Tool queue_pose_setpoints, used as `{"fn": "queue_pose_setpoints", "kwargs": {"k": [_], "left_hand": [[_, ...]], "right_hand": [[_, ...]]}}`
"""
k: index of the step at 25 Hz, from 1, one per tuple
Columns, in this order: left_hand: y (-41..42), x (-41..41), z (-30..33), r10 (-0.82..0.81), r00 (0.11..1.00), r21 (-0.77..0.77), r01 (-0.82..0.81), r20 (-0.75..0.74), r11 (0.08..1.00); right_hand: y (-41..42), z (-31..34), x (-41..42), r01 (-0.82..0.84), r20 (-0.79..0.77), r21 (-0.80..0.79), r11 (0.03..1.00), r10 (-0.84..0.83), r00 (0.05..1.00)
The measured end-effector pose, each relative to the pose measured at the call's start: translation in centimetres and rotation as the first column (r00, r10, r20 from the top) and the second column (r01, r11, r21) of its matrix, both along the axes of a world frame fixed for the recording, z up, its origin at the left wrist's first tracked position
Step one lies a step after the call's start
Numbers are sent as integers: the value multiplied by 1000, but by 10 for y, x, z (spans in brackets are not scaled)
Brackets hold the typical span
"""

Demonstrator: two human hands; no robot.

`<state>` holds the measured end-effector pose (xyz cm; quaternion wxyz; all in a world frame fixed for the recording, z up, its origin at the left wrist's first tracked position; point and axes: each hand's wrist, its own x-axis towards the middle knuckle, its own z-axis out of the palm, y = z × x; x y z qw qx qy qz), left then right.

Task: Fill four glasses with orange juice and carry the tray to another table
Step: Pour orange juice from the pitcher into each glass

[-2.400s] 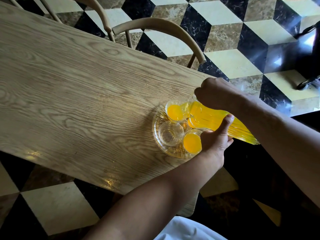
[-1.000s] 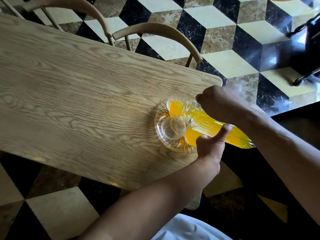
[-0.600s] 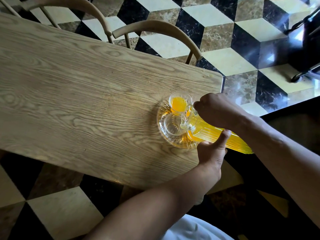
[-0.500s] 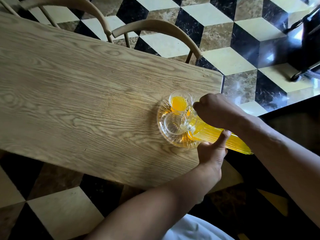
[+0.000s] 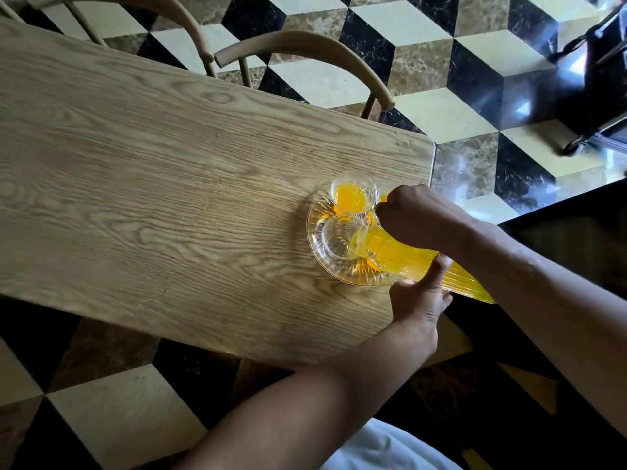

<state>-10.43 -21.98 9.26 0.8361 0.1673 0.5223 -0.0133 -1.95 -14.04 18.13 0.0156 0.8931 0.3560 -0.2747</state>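
A round clear glass tray sits near the right end of the wooden table. On it, a far glass holds orange juice. A nearer left glass looks empty. Another juice glass peeks out behind my right hand. A ribbed glass jug of orange juice lies tilted, its spout over the empty glass. My right hand grips the jug near its neck. My left hand holds the jug's body from below, thumb up against its side.
Two curved wooden chair backs stand at the table's far edge. The floor is a black, cream and brown cube pattern. A dark wheeled object stands at the top right. A few droplets lie near the table's far right corner.
The jug's spout has moved from the far glass to over the empty left glass. The near juice glass is now hidden under the jug.
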Motion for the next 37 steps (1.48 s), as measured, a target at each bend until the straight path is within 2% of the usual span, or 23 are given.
{"fn": "queue_pose_setpoints", "kwargs": {"k": [31,37], "left_hand": [[3,9,5,28,999,-63,-27,16,998],[6,11,9,43,997,-96,-37,56,995]], "right_hand": [[19,4,0,-23,41,-93,995,27,999],[25,6,-1,-43,24,-93,995,45,999]]}}
